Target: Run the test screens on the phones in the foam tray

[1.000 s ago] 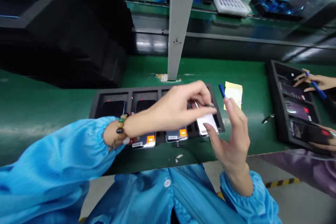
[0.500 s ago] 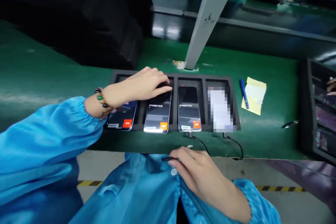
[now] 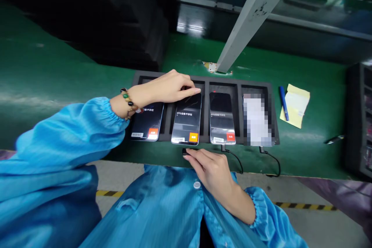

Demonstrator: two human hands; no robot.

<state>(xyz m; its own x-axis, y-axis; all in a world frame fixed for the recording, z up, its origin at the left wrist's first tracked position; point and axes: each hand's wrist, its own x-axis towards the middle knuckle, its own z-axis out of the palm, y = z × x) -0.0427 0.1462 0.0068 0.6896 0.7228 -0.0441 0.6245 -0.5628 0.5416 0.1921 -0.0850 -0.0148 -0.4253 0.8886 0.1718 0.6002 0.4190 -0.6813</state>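
Observation:
Several phones lie in a black foam tray. My left hand reaches across the tray, its fingers on the top end of the second phone from the left. Just below that phone's bottom edge, a small black plug is pinched in my right hand, apart from the phone. Partly under my left wrist is the leftmost phone. The third phone and the blurred-out rightmost phone each have a black cable at the bottom edge.
A blue pen rests on yellow paper right of the tray. Farther right are another pen and a black tray stack. A grey post stands behind; a dark stack rises at the back left.
My right hand has moved up and left with the plug, closer to the second phone. My left hand stays at that phone's top. The view has shifted slightly.

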